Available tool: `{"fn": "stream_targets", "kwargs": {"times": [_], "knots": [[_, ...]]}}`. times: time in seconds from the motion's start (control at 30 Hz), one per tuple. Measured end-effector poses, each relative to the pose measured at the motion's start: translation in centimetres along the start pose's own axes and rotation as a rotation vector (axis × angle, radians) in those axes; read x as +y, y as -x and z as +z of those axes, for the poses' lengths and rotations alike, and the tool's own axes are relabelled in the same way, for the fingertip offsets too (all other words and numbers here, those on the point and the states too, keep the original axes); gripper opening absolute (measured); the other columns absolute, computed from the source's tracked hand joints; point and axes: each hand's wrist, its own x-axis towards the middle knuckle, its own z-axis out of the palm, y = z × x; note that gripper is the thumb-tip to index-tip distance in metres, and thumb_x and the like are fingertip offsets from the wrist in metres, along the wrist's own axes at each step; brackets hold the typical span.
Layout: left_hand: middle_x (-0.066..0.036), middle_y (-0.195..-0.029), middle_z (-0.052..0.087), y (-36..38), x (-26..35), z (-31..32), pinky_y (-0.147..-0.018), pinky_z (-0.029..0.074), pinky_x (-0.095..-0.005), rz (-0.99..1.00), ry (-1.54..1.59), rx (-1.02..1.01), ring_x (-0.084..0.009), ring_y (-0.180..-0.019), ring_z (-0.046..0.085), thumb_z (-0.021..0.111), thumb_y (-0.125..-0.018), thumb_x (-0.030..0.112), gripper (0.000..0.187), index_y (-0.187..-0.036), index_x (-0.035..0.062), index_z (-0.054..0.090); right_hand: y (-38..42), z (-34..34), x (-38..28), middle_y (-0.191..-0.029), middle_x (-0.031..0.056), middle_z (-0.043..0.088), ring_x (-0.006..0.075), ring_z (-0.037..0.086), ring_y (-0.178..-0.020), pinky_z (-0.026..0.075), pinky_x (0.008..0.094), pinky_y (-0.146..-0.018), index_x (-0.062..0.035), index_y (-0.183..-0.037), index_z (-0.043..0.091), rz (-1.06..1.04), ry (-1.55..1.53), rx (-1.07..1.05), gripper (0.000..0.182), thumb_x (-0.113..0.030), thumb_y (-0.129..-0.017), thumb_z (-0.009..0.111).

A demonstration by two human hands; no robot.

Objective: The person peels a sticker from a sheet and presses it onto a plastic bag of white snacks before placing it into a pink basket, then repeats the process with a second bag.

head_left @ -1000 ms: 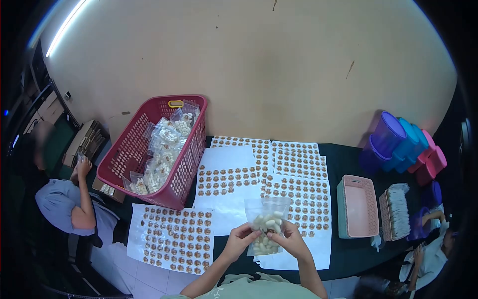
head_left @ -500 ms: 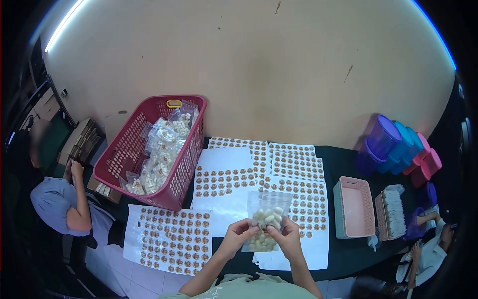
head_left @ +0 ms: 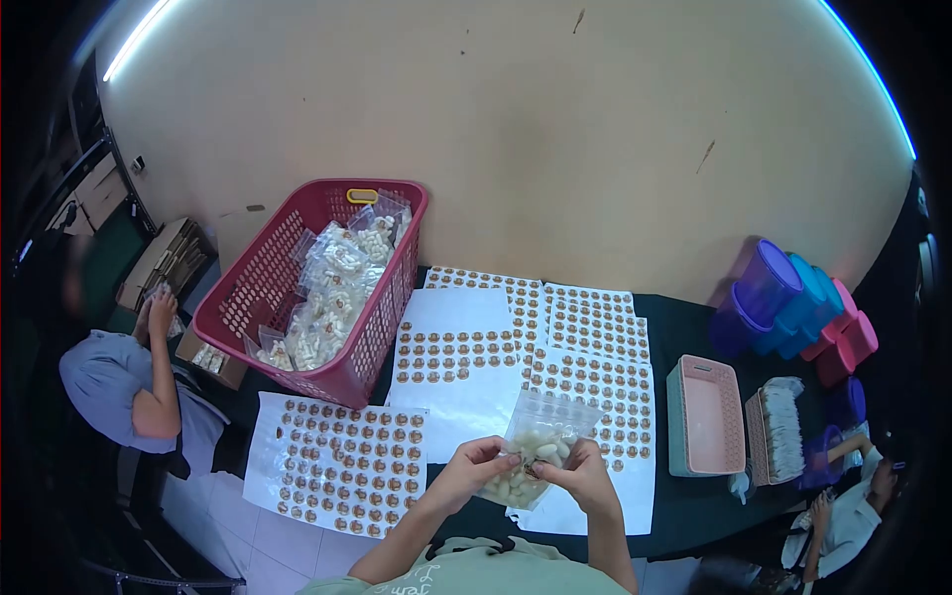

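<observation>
A clear zip bag (head_left: 557, 415) of white oval pieces hangs tilted in front of me, its flat top edge pointing away. My left hand (head_left: 474, 474) grips its left side, thumb lying on the front. From the right, my right hand (head_left: 583, 478) pinches the same bag, its thumb pressing near a small brown spot that looks like a sticker. Fingers behind the bag are hidden. Under and beyond it lie white sheets with rows of round brown stickers: one sheet (head_left: 347, 461) at left, another (head_left: 456, 342) in the middle, one more (head_left: 635, 496) at right.
A maroon laundry basket (head_left: 382, 342) holds several filled bags (head_left: 332, 283). Rightward stand a pink basket (head_left: 712, 421), a narrow basket of white packets (head_left: 783, 431) and purple, teal and pink tubs (head_left: 773, 278). One person (head_left: 129, 397) works at left, another (head_left: 843, 516) at right.
The bag has tipped and shifted slightly right, its top now slanting down to the right. Both hands keep hold of it. The person at left has raised their hands a little.
</observation>
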Motion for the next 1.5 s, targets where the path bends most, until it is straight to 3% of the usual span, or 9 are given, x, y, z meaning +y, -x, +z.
{"fn": "stream_targets", "kwargs": {"times": [0.07,0.2,0.5,0.7,1.0,1.2,1.27,1.5], "knots": [[-0.001,-0.081,0.058,0.4,0.6,0.1,-0.067,0.044,-0.0204,-0.077,0.02,-0.045,-0.0059,-0.074,0.054,0.058,-0.08,0.014,0.016,-0.09,0.0026,0.058,0.2,0.2,-0.1,-0.085,0.0069,0.061,0.012,0.058,-0.077,0.046,0.0253,-0.072,0.0031,-0.095,0.056,0.008,0.005,-0.023,0.027,-0.002,-0.069,0.064],[-0.001,-0.082,0.058,0.6,0.8,0.1,-0.066,0.044,-0.0203,-0.093,0.013,-0.073,-0.0058,-0.073,0.054,0.058,-0.08,0.015,0.018,-0.092,0.0025,0.057,0.8,0.8,0.1,-0.087,0.0075,0.061,0.0125,0.058,-0.079,0.046,0.0256,-0.073,0.0032,-0.096,0.055,0.004,-0.04,0.008,0.028,-0.002,-0.069,0.064],[-0.001,-0.081,0.058,0.8,0.1,0.5,-0.064,0.044,-0.0195,0.024,0.017,-0.07,-0.005,-0.072,0.054,0.056,-0.082,0.016,0.015,-0.09,0.0032,0.054,0.9,1.0,0.6,-0.09,0.0086,0.059,0.0126,0.057,-0.081,0.045,0.0251,-0.074,0.0046,-0.096,0.053,-0.037,0.047,0.105,0.028,-0.002,-0.071,0.062],[-0.001,-0.085,0.057,1.4,0.2,-0.2,-0.069,0.043,-0.0207,-0.012,0.051,-0.048,-0.0053,-0.077,0.052,0.057,-0.081,0.015,0.016,-0.091,0.0035,0.054,0.7,1.7,0.5,-0.092,0.0094,0.059,0.0131,0.056,-0.085,0.045,0.0251,-0.075,0.0046,-0.099,0.052,0.01,-0.134,0.042,0.031,-0.004,-0.072,0.063],[-0.002,-0.093,0.056,2.2,0.9,0.5,-0.074,0.043,-0.0223,0.109,-0.024,-0.071,-0.0081,-0.084,0.053,0.059,-0.079,0.014,0.029,-0.104,0.0008,0.052,1.0,1.4,1.2,-0.094,0.0086,0.059,0.0136,0.056,-0.087,0.044,0.0268,-0.079,0.0024,-0.103,0.051,0.014,-0.201,0.079,0.033,-0.007,-0.073,0.063],[-0.002,-0.088,0.056,2.1,0.1,0.5,-0.07,0.043,-0.0203,0.052,-0.153,0.013,-0.0061,-0.079,0.052,0.062,-0.077,0.015,0.025,-0.096,-0.0002,0.056,1.2,1.4,1.4,-0.096,0.0085,0.058,0.0131,0.056,-0.086,0.044,0.0268,-0.078,0.0015,-0.103,0.052,0.0,-0.187,0.046,0.032,-0.007,-0.075,0.063],[-0.001,-0.081,0.056,2.0,-0.1,0.7,-0.066,0.042,-0.0193,0.188,-0.187,0.003,-0.0048,-0.074,0.051,0.063,-0.076,0.015,0.021,-0.091,0.0004,0.057,1.3,1.3,1.4,-0.096,0.0084,0.058,0.0128,0.056,-0.086,0.044,0.0264,-0.077,0.0016,-0.103,0.052,-0.004,-0.173,0.03,0.032,-0.007,-0.074,0.063],[0.0,-0.077,0.056,2.2,-0.6,1.4,-0.063,0.042,-0.0192,0.14,-0.1,0.019,-0.004,-0.07,0.051,0.063,-0.076,0.013,0.017,-0.086,0.0013,0.057,1.5,0.6,1.5,-0.094,0.0078,0.059,0.0124,0.056,-0.085,0.045,0.0262,-0.076,0.0016,-0.103,0.051,0.012,-0.213,0.008,0.033,-0.007,-0.074,0.063]]}}
